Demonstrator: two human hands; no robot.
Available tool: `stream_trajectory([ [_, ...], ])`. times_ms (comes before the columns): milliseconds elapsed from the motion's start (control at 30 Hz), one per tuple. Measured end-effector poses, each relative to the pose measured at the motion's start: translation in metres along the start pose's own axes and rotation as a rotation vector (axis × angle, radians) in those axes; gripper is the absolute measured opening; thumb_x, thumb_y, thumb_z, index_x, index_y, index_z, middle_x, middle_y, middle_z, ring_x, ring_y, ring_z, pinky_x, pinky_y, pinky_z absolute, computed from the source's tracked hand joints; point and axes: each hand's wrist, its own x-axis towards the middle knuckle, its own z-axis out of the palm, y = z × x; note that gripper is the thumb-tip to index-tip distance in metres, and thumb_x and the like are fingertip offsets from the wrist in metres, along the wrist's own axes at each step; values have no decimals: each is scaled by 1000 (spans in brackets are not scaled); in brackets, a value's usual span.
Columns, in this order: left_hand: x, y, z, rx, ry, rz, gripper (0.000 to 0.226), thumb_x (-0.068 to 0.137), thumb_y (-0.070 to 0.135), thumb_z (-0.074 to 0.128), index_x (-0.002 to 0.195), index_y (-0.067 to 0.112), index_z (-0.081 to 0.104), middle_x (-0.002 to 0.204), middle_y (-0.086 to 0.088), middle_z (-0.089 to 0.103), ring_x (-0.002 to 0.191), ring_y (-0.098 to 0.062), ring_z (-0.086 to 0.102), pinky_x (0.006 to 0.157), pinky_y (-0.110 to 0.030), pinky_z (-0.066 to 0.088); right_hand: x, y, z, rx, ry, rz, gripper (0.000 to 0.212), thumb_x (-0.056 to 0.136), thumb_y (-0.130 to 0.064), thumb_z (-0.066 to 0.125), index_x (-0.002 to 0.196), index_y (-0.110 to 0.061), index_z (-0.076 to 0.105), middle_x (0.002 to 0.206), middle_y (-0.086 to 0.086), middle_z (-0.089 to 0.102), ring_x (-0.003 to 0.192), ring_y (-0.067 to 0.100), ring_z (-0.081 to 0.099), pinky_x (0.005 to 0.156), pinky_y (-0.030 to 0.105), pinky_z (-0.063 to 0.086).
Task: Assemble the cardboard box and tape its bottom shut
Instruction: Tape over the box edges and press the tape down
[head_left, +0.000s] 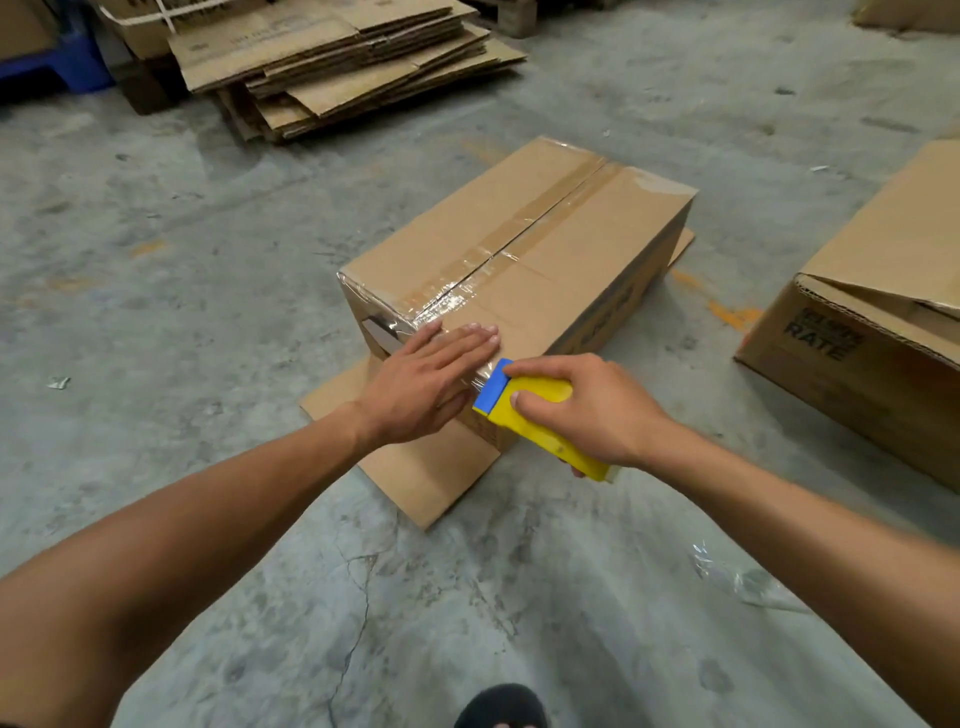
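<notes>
left hand (426, 382): flat, fingers extended | right hand (587, 410): closed grip, arms outstretched

Warehouse or packing area. Bare stained concrete floor (156, 260), stack of flattened cartons (337, 57) at 11 o'clock, printed carton (872, 322) at 3 o'clock, blue pallet (57, 65) at 10 o'clock.
</notes>
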Motion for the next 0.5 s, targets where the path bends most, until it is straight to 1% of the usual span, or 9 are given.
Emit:
stream_trajectory([
  [33,4,-5,-1,8,-12,-24,64,94,27,49,153,14,28,160,0,28,148,-16,24,120,-46,19,6,-2,1,0,17,-7,40,83,-52,58,123,-57,59,114,-6,70,98,32,66,80,43,60],
  [67,7,-10,-2,14,-29,-45,66,92,24,50,153,16,27,160,1,27,148,-16,23,120,-47,19,11,-4,1,24,26,-6,40,84,-51,59,123,-56,60,114,-5,69,98,33,66,80,44,60],
  [100,9,-14,-3,19,-47,-60,69,90,20,50,154,17,26,160,2,26,148,-16,23,120,-47,19,15,-5,1,67,26,-2,38,85,-49,60,122,-54,62,111,-5,69,91,32,67,74,44,61],
  [133,11,-17,-4,22,-61,-66,72,87,17,50,154,18,24,161,3,25,148,-15,21,120,-46,18,19,-6,-1,118,15,10,36,86,-46,61,121,-53,64,104,-4,69,79,29,68,63,43,62],
  [167,12,-20,-4,23,-70,-66,74,85,14,51,154,18,24,161,3,24,149,-15,20,121,-45,16,21,-5,-3,171,-9,22,35,86,-44,62,120,-51,65,94,-4,67,67,25,67,54,41,61],
  [200,12,-22,-4,21,-71,-65,76,84,11,51,154,18,24,161,4,24,149,-15,20,121,-44,15,23,-3,-4,222,-40,29,34,86,-42,63,119,-51,66,86,-4,65,58,25,66,48,39,60],
  [300,11,-23,-2,8,-55,-72,80,79,7,52,154,18,25,160,4,25,149,-15,21,122,-44,14,17,10,-12,398,-117,36,33,89,-35,64,121,-43,66,74,3,65,44,31,60,47,34,53],
  [400,12,-22,0,12,-46,-72,82,78,6,53,154,18,25,160,3,25,149,-16,21,122,-45,14,-6,25,-23,491,-210,57,31,98,-21,58,127,-33,61,59,18,60,39,26,49,42,29,46],
  [500,12,-19,1,10,-67,-83,82,79,9,53,154,18,23,161,2,24,150,-17,18,122,-48,12,-24,35,-28,536,-215,90,29,100,-18,55,124,-32,60,58,23,57,38,25,46,42,30,44],
])
